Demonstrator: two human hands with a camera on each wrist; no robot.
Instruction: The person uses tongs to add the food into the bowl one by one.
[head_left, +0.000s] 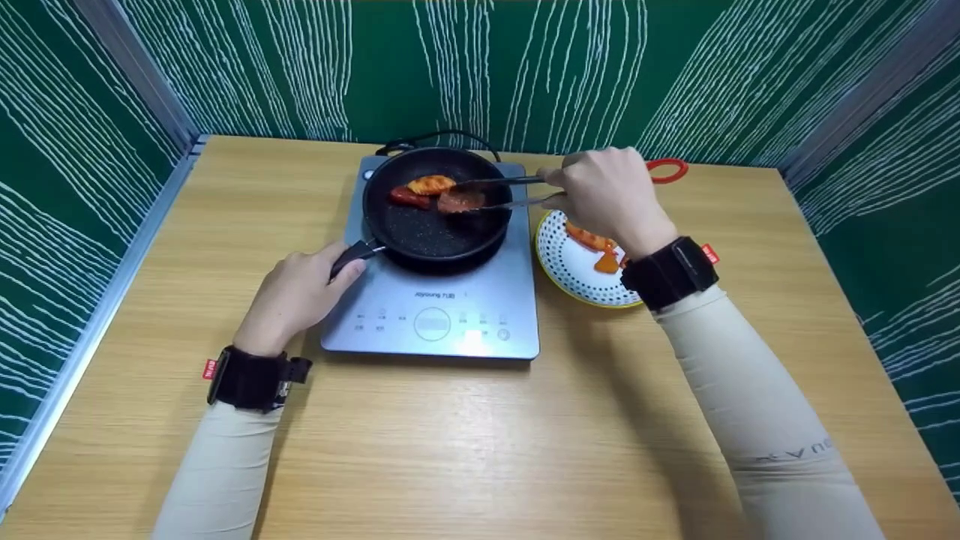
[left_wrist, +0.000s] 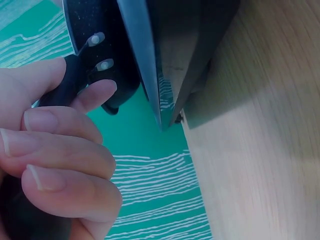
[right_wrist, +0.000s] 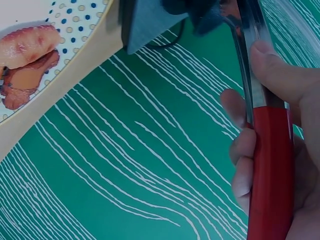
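My left hand (head_left: pixel 300 292) grips the black handle (head_left: pixel 352 257) of a frying pan (head_left: pixel 420 232) from its left side; the left wrist view shows fingers curled round that handle. Tongs (right_wrist: pixel 270 165) with red grips are held in my right hand (head_left: pixel 611 191). Their two metal arms reach leftward over the pan, the tips on either side of a reddish-brown piece of meat (head_left: pixel 460 201); whether they squeeze it I cannot tell. Beside it in the pan lie an orange-yellow piece (head_left: pixel 431 184) that looks like a chicken wing and a dark red piece (head_left: pixel 409 197).
Under the pan is a silver induction cooker (head_left: pixel 390 300), its cable (head_left: pixel 465 133) behind. A dotted plate (head_left: pixel 555 262) to the right carries several food pieces, among them a wing (right_wrist: pixel 30 45). Green patterned panels (head_left: pixel 525 75) stand behind the wooden table (head_left: pixel 450 435).
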